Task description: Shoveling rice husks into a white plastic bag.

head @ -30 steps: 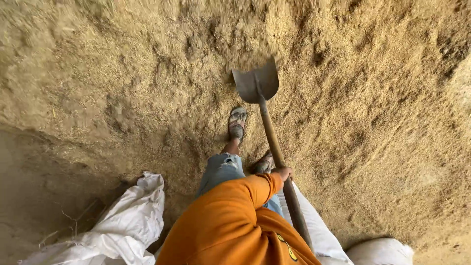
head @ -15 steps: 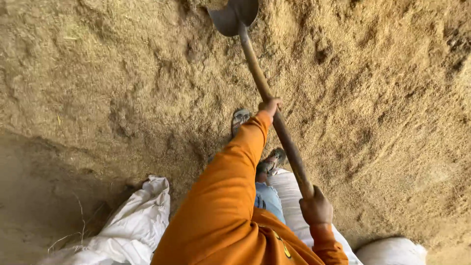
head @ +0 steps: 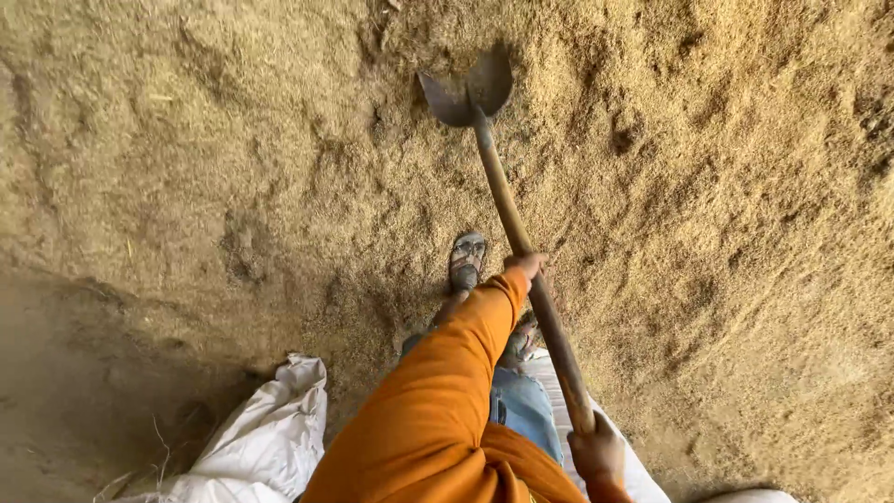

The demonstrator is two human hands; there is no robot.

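Here, with the left hand and right hand both clamped on the shovel, its blade could swing into the sandalled foot nearby.

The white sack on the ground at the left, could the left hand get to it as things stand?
Probably not right away: the left hand grips the shovel handle far ahead, while the white sack lies low beside the leg.

White sack at lower left
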